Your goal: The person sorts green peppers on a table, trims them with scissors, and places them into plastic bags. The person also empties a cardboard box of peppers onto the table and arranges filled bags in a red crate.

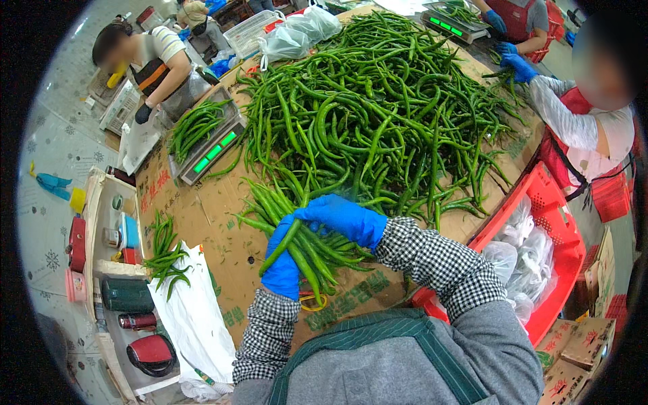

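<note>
Striped apron (368, 331) foremost, a worker stands at the near edge of the table (212, 219). Left hand (281, 278) and right hand (347, 219) together grasp green chillies (314, 260), apparently so none slip loose.

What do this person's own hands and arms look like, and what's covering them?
The left hand and right hand wear plain, bright blue, close-fitting gloves. Black-and-white checked fabric sleeve covers, wrinkled and loose, wrap the forearms. Above them, plain grey fabric sleeves show, more clearly on the right arm.
</note>
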Action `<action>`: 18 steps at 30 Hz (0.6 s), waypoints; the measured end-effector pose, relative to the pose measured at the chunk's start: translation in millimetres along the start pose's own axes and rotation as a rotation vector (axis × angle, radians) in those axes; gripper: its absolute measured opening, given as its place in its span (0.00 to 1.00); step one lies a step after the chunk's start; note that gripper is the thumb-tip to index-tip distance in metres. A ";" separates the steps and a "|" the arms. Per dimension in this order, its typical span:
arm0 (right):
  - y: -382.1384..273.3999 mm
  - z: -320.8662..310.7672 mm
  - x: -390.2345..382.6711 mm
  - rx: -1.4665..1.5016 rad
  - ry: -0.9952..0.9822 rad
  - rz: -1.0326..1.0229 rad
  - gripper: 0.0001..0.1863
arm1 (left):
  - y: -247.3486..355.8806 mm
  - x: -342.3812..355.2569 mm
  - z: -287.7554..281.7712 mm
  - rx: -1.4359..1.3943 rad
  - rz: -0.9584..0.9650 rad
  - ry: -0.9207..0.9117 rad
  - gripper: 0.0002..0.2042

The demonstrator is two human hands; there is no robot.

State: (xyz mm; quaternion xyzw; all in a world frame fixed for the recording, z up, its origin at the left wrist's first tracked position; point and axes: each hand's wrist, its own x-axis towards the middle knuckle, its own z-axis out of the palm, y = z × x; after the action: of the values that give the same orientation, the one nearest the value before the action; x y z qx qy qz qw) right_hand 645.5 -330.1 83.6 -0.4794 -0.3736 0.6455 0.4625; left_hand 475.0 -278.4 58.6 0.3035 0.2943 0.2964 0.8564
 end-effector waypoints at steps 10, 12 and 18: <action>-2.8 -59.3 -11.5 0.569 -0.019 -0.167 0.19 | 18.0 -4.4 3.0 -0.179 -0.013 -0.014 0.25; -6.9 -55.9 -15.9 0.462 -0.004 -0.124 0.20 | 19.0 -7.3 10.3 -0.237 -0.036 -0.024 0.24; 4.1 -30.0 -7.5 0.408 0.093 -0.013 0.17 | 16.0 -7.9 11.6 -0.244 -0.072 -0.093 0.24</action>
State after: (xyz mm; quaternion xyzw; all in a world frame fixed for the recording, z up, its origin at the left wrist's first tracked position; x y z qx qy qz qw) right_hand 674.3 -337.2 74.0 -0.4027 -0.2165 0.6820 0.5708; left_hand 472.5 -277.6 79.7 0.2000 0.2266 0.2846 0.9098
